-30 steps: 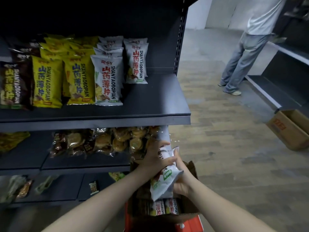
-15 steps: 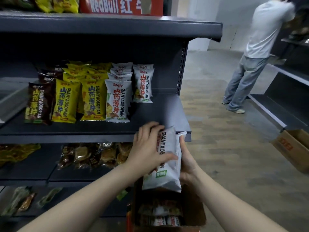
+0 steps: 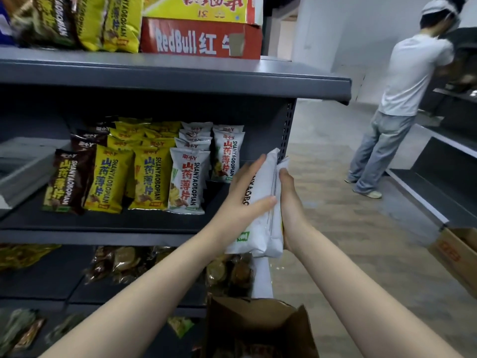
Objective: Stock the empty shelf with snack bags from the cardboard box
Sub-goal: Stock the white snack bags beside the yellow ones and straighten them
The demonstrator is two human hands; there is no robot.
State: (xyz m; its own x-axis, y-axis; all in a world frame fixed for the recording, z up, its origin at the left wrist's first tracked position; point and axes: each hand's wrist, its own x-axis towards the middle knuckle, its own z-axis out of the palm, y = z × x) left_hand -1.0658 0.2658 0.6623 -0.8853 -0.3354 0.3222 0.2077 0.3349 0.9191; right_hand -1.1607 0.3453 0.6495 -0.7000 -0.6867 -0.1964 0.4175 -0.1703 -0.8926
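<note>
A small stack of white snack bags point(image 3: 263, 220) stands on edge between my two hands, level with the right end of the grey middle shelf point(image 3: 129, 236). My left hand point(image 3: 245, 200) grips the stack from the left, fingers over its front and thumb across it. My right hand point(image 3: 289, 200) holds the stack's right side. On the shelf stand rows of brown bags point(image 3: 65, 182), yellow bags point(image 3: 129, 177) and white bags point(image 3: 187, 184). The open cardboard box point(image 3: 258, 329) sits below my arms; its contents are hidden.
A red drinks carton point(image 3: 201, 38) and more yellow bags point(image 3: 103, 21) sit on the top shelf. Clear-wrapped snacks point(image 3: 165, 267) fill the lower shelf. A person in a white shirt point(image 3: 402, 99) stands at the right shelving. Another cardboard box point(image 3: 456, 254) lies on the wooden floor.
Both hands have lifted the white bags out of the box up to the height of the middle shelf. My view has tilted upward.
</note>
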